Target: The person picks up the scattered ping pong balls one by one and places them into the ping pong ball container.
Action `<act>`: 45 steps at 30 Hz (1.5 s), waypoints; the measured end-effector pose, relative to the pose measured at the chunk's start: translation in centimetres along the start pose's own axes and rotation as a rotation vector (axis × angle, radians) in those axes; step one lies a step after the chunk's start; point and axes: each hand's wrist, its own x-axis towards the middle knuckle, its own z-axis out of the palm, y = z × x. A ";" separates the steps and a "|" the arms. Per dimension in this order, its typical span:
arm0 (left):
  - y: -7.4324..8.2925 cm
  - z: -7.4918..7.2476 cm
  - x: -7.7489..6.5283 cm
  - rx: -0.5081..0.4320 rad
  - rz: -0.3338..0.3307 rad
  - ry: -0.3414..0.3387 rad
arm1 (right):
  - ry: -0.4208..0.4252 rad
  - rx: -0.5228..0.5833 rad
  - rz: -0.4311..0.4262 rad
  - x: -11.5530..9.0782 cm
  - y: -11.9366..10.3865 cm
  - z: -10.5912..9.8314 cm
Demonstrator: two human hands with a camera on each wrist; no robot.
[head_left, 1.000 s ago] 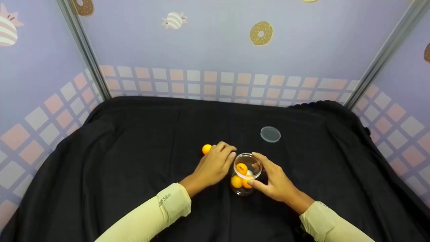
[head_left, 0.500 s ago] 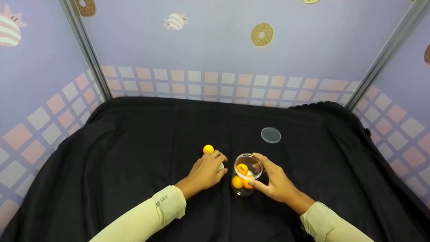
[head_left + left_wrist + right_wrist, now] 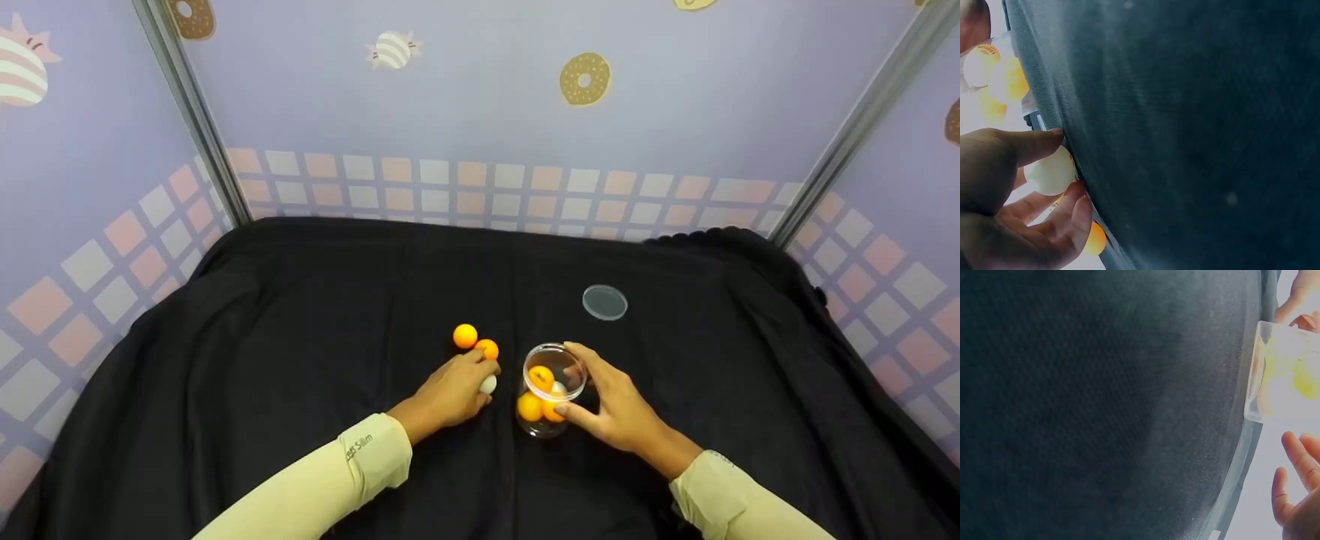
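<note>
My left hand [image 3: 452, 390] is low over the black cloth, left of the jar. It pinches a white ping-pong ball [image 3: 1050, 171] between thumb and fingers, the ball [image 3: 488, 385] partly covered in the head view. An orange ping-pong ball [image 3: 487, 349] lies by its fingertips, and another orange ball [image 3: 465, 336] sits just beyond. With thumb in front and fingers behind, my right hand [image 3: 619, 405] grips a clear jar [image 3: 541, 430], its round mouth uncovered. Several balls, orange [image 3: 529, 406] and white, are inside the jar, overexposed in the right wrist view.
A clear round lid [image 3: 604, 302] lies flat behind the jar, to the right. Black cloth [image 3: 322, 315] with folds covers the table. Patterned panels [image 3: 480, 97] with metal corner posts [image 3: 202, 120] stand at the back and both sides.
My left hand has drawn back from the jar, left and slightly toward me. A second orange ball and the white ball have come into sight by its fingers. My right hand and jar stay put.
</note>
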 end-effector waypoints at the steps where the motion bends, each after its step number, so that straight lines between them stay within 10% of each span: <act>1: 0.0 0.0 0.0 0.002 0.001 -0.011 | 0.001 -0.003 -0.001 0.0 0.0 0.0; 19: 0.5 -0.4 0.1 0.013 -0.036 -0.107 | -0.002 -0.001 -0.008 0.0 0.0 0.0; 45: 3.3 -6.1 2.2 -0.200 0.043 0.148 | -0.010 0.010 -0.006 0.0 0.0 0.0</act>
